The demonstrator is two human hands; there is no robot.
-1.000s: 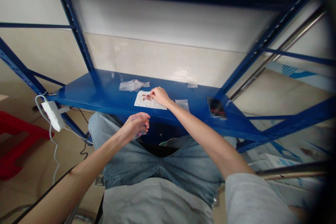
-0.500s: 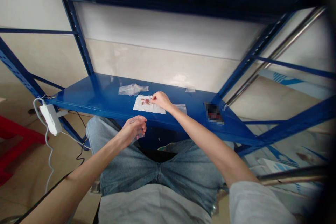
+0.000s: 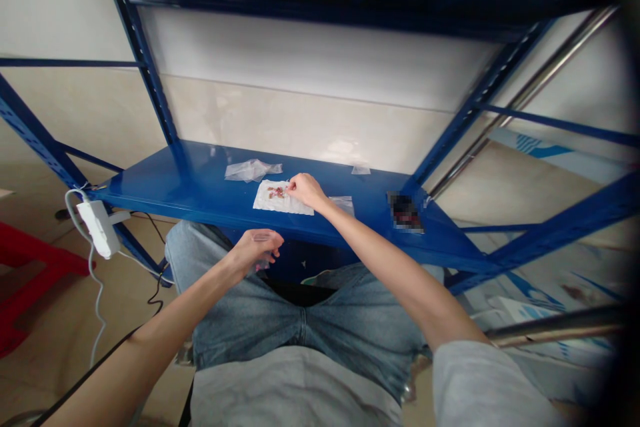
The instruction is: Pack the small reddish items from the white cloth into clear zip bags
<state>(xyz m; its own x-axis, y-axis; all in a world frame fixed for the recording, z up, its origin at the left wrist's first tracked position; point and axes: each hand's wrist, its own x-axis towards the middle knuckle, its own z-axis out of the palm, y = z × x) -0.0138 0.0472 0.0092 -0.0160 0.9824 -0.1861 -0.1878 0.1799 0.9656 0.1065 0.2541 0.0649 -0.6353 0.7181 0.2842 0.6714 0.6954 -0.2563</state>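
Before the blue shelf's (image 3: 150, 183) front edge, our left hand (image 3: 256, 248) has dipped slightly, fingers curled round a clear bag (image 3: 263, 264); along that edge, our right hand (image 3: 306, 190) stays at reddish pieces (image 3: 275, 193) on a white sheet (image 3: 280, 206), its grip untellable; the pieces look little changed.

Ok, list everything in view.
Shelf: 1, blue, in front
Sheet: 1, white, shelf front
Small pieces: several, reddish-brown, on sheet
Plastic bags: at least 3, clear, on shelf
Plastic item: 1, clear, in left hand
Blurred object: 1, dark, shelf's right end
Wall: 1, white-beige, behind shelf
Power strip: 1, white, left
Furniture: 1, red, left
Metal tube: at least 1, silvery, right
Panels: several, white-blue, right
Jeans: 1, blue, worn
Shirt: 1, grey, worn
Left hand: 1, bare, above jeans
Right hand: 1, bare, at pieces
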